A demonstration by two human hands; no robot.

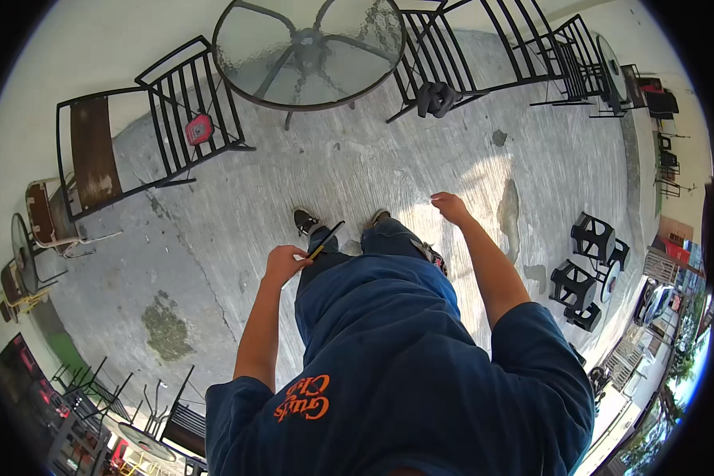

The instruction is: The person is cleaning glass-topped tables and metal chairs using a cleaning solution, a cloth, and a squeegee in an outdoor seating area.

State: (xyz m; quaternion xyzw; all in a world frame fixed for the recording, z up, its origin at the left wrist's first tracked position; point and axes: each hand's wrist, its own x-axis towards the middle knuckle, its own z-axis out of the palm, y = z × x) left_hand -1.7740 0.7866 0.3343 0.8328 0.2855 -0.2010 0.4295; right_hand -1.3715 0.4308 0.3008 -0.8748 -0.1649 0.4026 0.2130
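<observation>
A thin dark stick-like tool with a yellow part [317,249] is held in my left hand [285,263], beside my left thigh. Its dark end points forward and to the right. My right hand [450,208] hangs out in front to the right, fingers curled, over the sunlit floor; whether it holds something small cannot be made out. Ahead stands a round glass-topped table [309,53] with a dark metal frame. A red octagonal object [199,129] lies on the slatted metal bench at the left, and a dark grey bundle [437,99] rests on the slatted seat at the right.
Slatted metal seating [199,101] lines the wall ahead. A folding chair [50,208] leans at the left. Black plastic stools [593,237] stand around a small round table [611,282] at the right. More chairs and a round table [147,442] are at the lower left.
</observation>
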